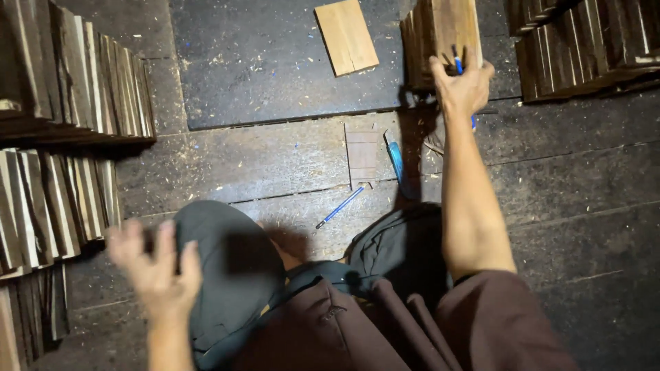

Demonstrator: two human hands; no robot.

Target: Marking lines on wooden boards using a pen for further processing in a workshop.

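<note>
We have the bundle of upright wooden boards [440, 38] at the far side of the dark plank floor [584, 227], our right hand [462, 86] clamped on its near edge with a blue pen [459, 67] between the fingers. This looks like fetching a board, so the next move needs a firm pinch on one piece; our left hand [155, 268] hangs open and empty, blurred, by the knee, near the board stacks [55, 199].

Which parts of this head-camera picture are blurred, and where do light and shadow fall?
Head view: the left hand is smeared by motion blur, while the right hand, holding a blue pen against a stack of wood pieces, is sharp; the light wood piece on the floor is brightly lit; dark shadow falls on the floorboards near the knees; corners fade darker.
</note>
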